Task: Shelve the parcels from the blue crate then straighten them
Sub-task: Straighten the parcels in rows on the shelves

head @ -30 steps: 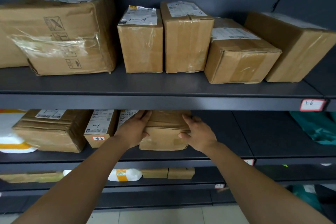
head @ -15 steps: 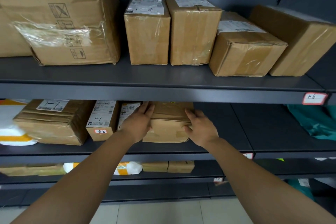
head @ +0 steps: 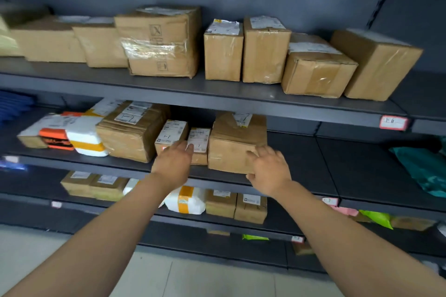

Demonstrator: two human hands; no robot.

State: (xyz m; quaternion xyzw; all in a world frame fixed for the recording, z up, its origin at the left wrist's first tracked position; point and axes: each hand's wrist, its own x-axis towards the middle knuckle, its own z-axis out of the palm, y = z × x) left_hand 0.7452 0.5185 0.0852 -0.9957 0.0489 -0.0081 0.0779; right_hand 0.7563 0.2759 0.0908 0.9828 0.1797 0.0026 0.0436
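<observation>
While the right hand [head: 268,171] lies on the lower right front corner of the brown parcel [head: 231,144], that parcel stands on the middle shelf [head: 301,164], close beside a small labelled parcel [head: 199,136] on its left. The fingers lie against the front face and the thumb sits at the bottom edge. Motion blur prevents telling whether this is a clamp or plain contact.

The left hand [head: 172,166] holds nothing. Its fingers are straight and extend over the lower label of the small labelled parcel; contact cannot be confirmed. This hand covers the lower fronts of that parcel and of a second small parcel [head: 171,131] beside it.

Further left on the same shelf:
- a large creased carton [head: 130,137]
- a white padded parcel [head: 84,137] with an orange band
- an orange and black parcel [head: 55,138]

To the right of the brown parcel the deck is bare up to a teal bag [head: 422,169], which is cut off by the frame edge. The upper shelf [head: 169,87] carries a row of brown cartons and overhangs the rear of the middle row. A red-bordered tag [head: 393,123] on its front edge is not legible. A blue object [head: 14,107] at the left edge is blurred and only partly in frame. The forearms hide part of the lower shelf [head: 277,219].
</observation>
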